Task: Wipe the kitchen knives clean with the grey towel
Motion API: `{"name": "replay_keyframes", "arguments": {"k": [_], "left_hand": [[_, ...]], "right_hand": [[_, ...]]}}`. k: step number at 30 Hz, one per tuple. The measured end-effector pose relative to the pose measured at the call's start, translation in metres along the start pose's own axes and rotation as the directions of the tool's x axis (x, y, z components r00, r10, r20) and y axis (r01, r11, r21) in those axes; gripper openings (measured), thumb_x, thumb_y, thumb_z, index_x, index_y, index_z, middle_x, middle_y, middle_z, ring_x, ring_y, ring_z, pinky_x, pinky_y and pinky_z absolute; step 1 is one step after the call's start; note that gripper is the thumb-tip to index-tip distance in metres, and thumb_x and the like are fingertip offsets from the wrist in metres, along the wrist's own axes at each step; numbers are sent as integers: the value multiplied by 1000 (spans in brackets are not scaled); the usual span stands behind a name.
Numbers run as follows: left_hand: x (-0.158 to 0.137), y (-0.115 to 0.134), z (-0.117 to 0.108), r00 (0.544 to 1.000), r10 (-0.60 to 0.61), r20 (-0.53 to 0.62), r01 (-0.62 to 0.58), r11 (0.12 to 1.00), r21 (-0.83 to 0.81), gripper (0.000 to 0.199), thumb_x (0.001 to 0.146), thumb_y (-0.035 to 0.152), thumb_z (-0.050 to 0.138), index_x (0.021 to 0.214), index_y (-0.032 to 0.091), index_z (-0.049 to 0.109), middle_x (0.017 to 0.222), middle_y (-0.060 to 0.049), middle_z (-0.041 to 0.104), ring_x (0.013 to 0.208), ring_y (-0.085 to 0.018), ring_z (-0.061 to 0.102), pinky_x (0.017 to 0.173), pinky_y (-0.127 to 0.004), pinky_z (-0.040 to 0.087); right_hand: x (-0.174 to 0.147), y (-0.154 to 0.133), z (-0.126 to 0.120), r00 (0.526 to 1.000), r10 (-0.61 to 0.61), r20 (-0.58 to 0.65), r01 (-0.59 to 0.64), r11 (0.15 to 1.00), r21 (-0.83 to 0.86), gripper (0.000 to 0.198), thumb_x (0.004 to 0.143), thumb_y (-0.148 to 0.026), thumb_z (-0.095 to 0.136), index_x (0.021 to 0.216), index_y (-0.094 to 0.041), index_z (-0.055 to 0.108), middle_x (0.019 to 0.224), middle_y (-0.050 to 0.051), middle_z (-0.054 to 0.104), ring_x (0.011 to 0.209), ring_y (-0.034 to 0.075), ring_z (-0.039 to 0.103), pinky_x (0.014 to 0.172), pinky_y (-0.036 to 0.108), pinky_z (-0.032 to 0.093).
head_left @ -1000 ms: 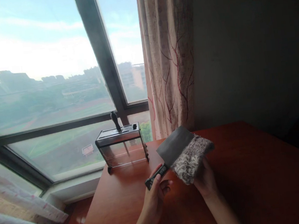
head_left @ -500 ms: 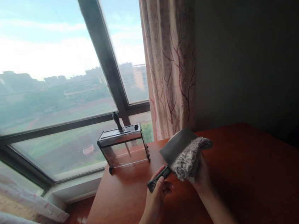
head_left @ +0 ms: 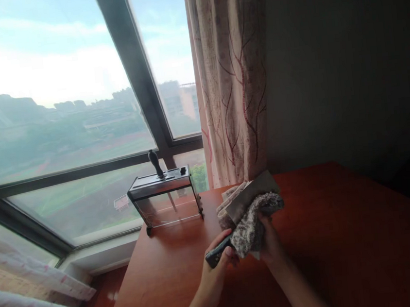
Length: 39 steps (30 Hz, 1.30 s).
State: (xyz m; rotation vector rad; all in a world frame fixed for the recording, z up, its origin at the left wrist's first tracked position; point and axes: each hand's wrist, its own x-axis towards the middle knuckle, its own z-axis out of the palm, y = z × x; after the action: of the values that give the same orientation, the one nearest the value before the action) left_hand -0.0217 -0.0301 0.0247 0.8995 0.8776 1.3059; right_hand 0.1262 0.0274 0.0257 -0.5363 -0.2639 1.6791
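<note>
A cleaver with a broad grey blade [head_left: 251, 193] and a dark handle [head_left: 218, 252] is held above the table. My left hand [head_left: 216, 264] is closed around the handle. Across the blade lies a fluffy grey-and-white cloth [head_left: 248, 232], and my right hand [head_left: 269, 239] grips it from the right side. Most of the right fingers are hidden by the cloth and blade. Folds of cloth also show beyond the blade's far edge.
A knife block [head_left: 165, 196] with clear sides and a metal top stands at the table's far left edge, a dark-handled tool [head_left: 155, 163] upright in it. Behind the reddish-brown table [head_left: 160, 285] are a window and a patterned curtain [head_left: 232, 82].
The cloth has shifted lower along the blade, and more of it shows past the far edge. The cleaver is turned slightly. My view has moved a little to the right.
</note>
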Motion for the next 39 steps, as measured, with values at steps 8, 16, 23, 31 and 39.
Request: {"name": "replay_keyframes", "arguments": {"k": [8, 16, 23, 31, 39], "left_hand": [[3, 17, -14, 999, 30, -39, -33, 997, -75, 39, 77, 36, 69, 109, 14, 69, 74, -6, 64, 60, -12, 50, 55, -23, 38], [9, 16, -26, 999, 18, 29, -14, 993, -118, 39, 82, 40, 64, 106, 11, 69, 77, -11, 66, 70, -18, 57, 61, -28, 40], [10, 10, -21, 1000, -8, 17, 11, 989, -150, 36, 82, 40, 64, 106, 13, 67, 75, -9, 67, 64, -15, 56, 58, -26, 38], [11, 7, -18, 999, 11, -31, -15, 991, -136, 35, 80, 40, 66, 103, 13, 67, 69, -6, 65, 58, -13, 53, 56, -26, 37], [12, 0, -12, 1000, 30, 4, -30, 999, -32, 50, 79, 43, 66, 121, 15, 60, 68, -5, 64, 56, -12, 53, 54, -24, 40]], "right_hand": [[6, -9, 0, 999, -31, 29, 31, 999, 6, 27, 69, -23, 73, 96, -20, 68, 95, 0, 74, 88, 18, 68, 80, 29, 53], [10, -46, -10, 989, -114, -98, 126, 984, 126, 33, 78, -39, 62, 107, -24, 66, 96, -2, 74, 91, 19, 67, 87, 35, 52], [4, -47, -7, 991, -120, -54, 127, 980, 155, 31, 77, -42, 60, 104, -27, 66, 97, -2, 74, 90, 23, 68, 86, 43, 52], [-1, -42, 0, 994, -90, -62, 100, 974, 203, 30, 76, -40, 61, 102, -28, 67, 95, -2, 74, 87, 22, 68, 83, 41, 53], [-3, -20, 2, 1000, -14, -13, 16, 985, 170, 27, 74, -39, 66, 97, -25, 69, 93, -1, 74, 87, 22, 68, 86, 40, 52]]}}
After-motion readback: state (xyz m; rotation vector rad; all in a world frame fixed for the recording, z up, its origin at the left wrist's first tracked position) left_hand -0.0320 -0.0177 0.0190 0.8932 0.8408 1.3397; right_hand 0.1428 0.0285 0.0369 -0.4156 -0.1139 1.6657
